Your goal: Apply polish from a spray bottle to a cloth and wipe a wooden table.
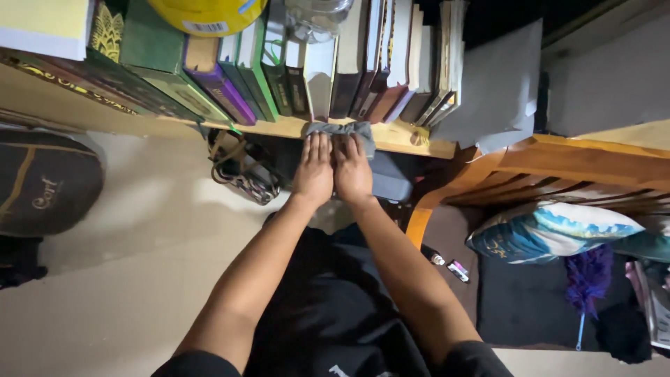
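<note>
While both hands lie flat and side by side, the left hand (313,171) and the right hand (352,169) press down on a gray cloth (342,130) with fingers straight and close together, so they push on it and do not pinch it. That cloth sits on the front edge of a wooden shelf (401,137), just in front of a row of books (293,70) standing upright. It looks soft, thin and light, and it is bunched up a little, so it would probably fold and slide easily under flat palms. A good place to grab it seems to be the crumpled edge by the fingertips. Above the books there is a yellow round thing (208,14) and a clear jar (317,17). Below the shelf hangs a patterned bag (241,171). Off to the right are a wooden chair frame (558,164), a blue pillow (551,230) and a purple duster (588,276)
</note>
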